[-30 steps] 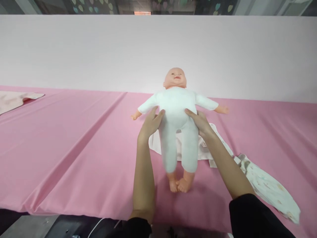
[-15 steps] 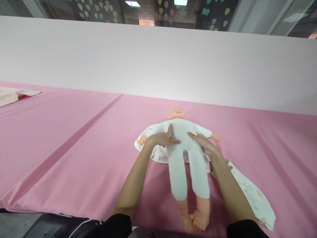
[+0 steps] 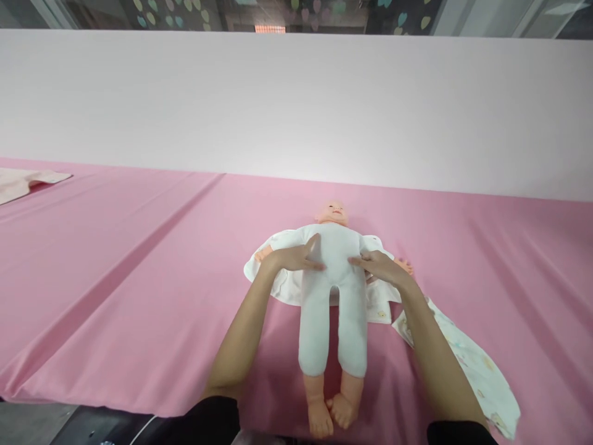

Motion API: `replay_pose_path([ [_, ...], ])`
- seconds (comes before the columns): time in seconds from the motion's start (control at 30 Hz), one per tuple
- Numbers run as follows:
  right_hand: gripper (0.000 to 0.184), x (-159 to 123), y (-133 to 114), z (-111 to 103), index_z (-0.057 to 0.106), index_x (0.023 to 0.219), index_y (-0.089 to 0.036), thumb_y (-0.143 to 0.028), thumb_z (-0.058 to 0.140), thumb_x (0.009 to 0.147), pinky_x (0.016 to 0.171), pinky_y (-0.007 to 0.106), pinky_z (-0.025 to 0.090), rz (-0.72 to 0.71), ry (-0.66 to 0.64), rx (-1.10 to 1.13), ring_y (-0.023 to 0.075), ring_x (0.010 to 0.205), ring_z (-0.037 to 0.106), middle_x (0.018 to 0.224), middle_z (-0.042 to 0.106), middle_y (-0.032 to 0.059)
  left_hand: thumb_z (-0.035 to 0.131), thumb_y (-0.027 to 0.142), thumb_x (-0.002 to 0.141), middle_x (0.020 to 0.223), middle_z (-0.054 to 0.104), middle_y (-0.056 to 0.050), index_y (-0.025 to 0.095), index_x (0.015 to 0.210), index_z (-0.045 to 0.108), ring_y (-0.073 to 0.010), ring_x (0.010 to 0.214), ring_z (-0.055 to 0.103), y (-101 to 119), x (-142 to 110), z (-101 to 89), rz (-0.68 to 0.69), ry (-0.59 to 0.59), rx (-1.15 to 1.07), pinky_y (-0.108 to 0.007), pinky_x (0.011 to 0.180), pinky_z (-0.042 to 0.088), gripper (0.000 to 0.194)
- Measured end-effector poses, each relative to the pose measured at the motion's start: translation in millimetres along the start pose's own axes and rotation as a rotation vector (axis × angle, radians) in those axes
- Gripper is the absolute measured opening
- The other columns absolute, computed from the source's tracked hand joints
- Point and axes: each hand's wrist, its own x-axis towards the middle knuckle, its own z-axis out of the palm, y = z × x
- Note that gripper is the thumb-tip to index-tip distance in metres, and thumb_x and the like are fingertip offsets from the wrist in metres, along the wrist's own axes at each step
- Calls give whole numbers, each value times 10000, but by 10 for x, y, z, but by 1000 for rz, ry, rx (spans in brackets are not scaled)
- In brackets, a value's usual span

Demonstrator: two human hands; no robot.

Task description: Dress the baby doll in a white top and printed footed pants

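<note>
the white cloth-bodied baby doll lay lengthwise away from us, between left hand and right hand, both touching; we could not confirm a grip.

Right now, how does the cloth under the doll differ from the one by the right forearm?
Pose: the under-cloth spreads wide; the side cloth lies long and narrow. Cover: the doll lies on the under-cloth; the right forearm hides part of the side cloth. Both look whitish, printed, on the pink sheet.

White panel, pale cloth, probably heart decals
</note>
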Motion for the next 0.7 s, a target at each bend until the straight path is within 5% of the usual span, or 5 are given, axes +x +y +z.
replay_pose_path([
  [0.07, 424, -79, -90, 46, 430, 529, -198, -448, 530, 857, 578, 301, 449, 15, 207, -267, 204, 648, 599, 623, 579, 46, 549, 578, 766, 1153, 656, -49, 275, 1492, 102, -202, 959, 645, -145, -10, -126, 25, -45, -49, -273, 800, 484, 905],
  [0.17, 306, -147, -334, 254, 521, 633, -208, -374, 485, 887, 648, 324, 419, -67, 449, -513, 233, 753, 605, 726, 629, 60, 467, 528, 830, 1313, 547, -123, 229, 1484, 149, -248, 1114, 581, -407, -28, -296, -163, 290, 3, -320, 847, 479, 786],
  [0.4, 244, 454, -907, 1016, 564, 1074, -100, -160, 518, 842, 921, 433, 383, -708, 218, -858, 284, 1054, 536, 1117, 602, 158, 611, 283, 699, 1093, 674, -149, 155, 1135, 589, -271, 871, 678, -556, 41, -264, -364, 121, 183, -296, 675, 499, 455],
  [0.6, 347, 980, -1023, 1241, 520, 1118, -115, -53, 542, 778, 950, 501, 343, -789, 284, -797, 294, 1096, 513, 1118, 600, 149, 562, 326, 720, 982, 692, -90, 194, 1134, 545, -204, 719, 670, -466, -181, -374, -266, 122, 0, -284, 624, 510, 434],
  [0.7, 216, 1025, -997, 1163, 535, 1032, -142, -211, 573, 830, 853, 383, 424, -753, 332, -637, 229, 923, 582, 989, 636, 87, 455, 354, 808, 979, 671, -61, 202, 1080, 571, -174, 820, 653, -515, -292, -523, -50, 341, -286, -281, 741, 516, 333],
])
